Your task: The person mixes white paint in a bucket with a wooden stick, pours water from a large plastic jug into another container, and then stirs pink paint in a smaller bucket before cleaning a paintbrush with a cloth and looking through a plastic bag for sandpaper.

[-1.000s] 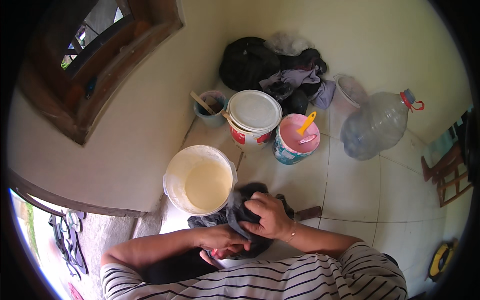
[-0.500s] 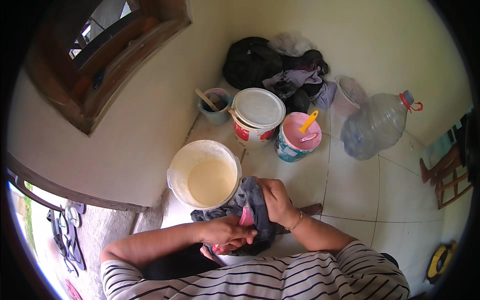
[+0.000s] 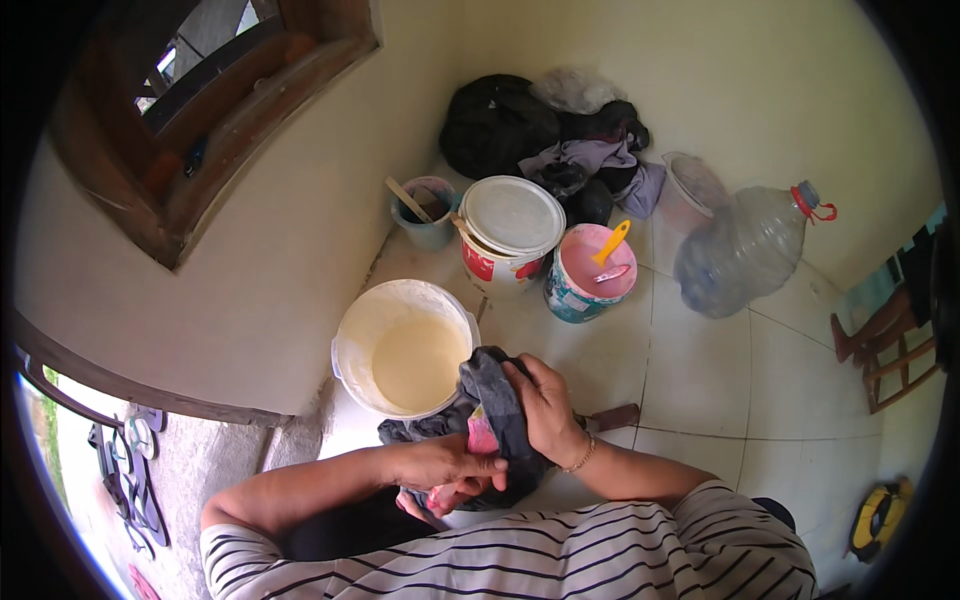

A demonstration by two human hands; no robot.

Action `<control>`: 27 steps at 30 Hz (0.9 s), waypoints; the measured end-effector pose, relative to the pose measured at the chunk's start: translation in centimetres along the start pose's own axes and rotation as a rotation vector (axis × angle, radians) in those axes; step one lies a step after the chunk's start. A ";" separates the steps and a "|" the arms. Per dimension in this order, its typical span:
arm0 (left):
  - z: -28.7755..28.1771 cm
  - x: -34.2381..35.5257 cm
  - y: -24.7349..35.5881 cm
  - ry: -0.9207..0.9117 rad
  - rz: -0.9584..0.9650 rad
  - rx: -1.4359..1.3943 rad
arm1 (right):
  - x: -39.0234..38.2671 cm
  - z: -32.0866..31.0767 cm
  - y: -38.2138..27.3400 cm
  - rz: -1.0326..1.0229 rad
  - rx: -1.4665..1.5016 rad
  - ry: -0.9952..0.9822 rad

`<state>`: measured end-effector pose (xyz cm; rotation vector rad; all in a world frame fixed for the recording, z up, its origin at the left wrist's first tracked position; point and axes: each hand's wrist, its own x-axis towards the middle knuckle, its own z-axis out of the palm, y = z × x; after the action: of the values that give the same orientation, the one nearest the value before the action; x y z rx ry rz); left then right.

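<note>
A dark grey cloth (image 3: pixel 493 385) is bunched up in front of me, just right of a white bucket (image 3: pixel 345 345) with cream-coloured liquid in it. My right hand (image 3: pixel 545 412) is closed round the cloth's upper part. Lower and to the left, my left hand (image 3: pixel 448 472) has its fingers curled round a pink piece (image 3: pixel 482 432) against the cloth. Whether that piece is a separate object or a stained part of the cloth I cannot tell. A brown handle (image 3: pixel 616 416) sticks out on the right, its other end hidden.
Behind stand a lidded white bucket (image 3: pixel 512 215), a pink-paint pail (image 3: pixel 566 295) with a yellow-handled brush (image 3: pixel 612 243), and a small grey-blue pail (image 3: pixel 428 235). Dark bags (image 3: pixel 500 125) fill the corner. A large clear bottle (image 3: pixel 745 250) lies tilted right. Sandals (image 3: pixel 140 480) lie left.
My right hand and the cloth's upper end have shifted slightly left and up, and more of the pink piece shows. My left hand stays nearly in place. The whole view has drifted slightly.
</note>
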<state>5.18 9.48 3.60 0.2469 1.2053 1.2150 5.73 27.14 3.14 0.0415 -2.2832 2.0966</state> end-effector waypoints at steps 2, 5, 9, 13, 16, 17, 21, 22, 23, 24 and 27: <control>0.4 0.3 -0.6 -0.004 0.040 -0.001 | 0.7 -0.9 0.3 -0.017 -0.070 -0.050; 0.3 0.2 -0.3 0.011 0.050 -0.011 | 2.0 -1.3 -0.8 -0.040 -0.109 -0.123; -0.3 -0.7 0.8 -0.034 -0.008 -0.079 | 4.1 -5.4 2.6 -0.121 -0.253 0.008; -0.7 -1.6 0.2 0.067 0.135 -0.136 | 5.5 -11.7 4.3 0.353 0.870 0.126; -0.5 -1.0 0.1 0.255 0.380 -0.116 | 5.1 -12.2 4.9 0.343 1.127 -0.331; -0.3 -0.6 0.2 0.332 0.386 -0.069 | 3.9 -11.0 4.5 0.478 1.100 -0.307; -0.4 0.9 -0.7 0.300 0.350 -0.209 | -0.9 -3.0 1.9 0.258 0.508 -0.144; -0.4 0.8 -0.9 0.260 0.331 -0.304 | -1.5 -1.2 1.0 -0.042 0.043 -0.172; 0.0 0.3 0.0 0.266 0.333 -0.301 | -1.9 -0.1 0.7 -0.288 -0.304 -0.095; 0.5 -0.1 1.4 0.317 0.365 -0.199 | -2.1 0.5 0.6 -0.525 -0.656 -0.004; 0.8 -0.1 2.4 0.431 0.336 -0.018 | -1.7 -0.6 1.4 -0.558 -0.618 -0.077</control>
<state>4.42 10.72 5.63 0.1834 1.5659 1.6269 7.35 27.88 1.74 0.6526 -2.4680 1.1055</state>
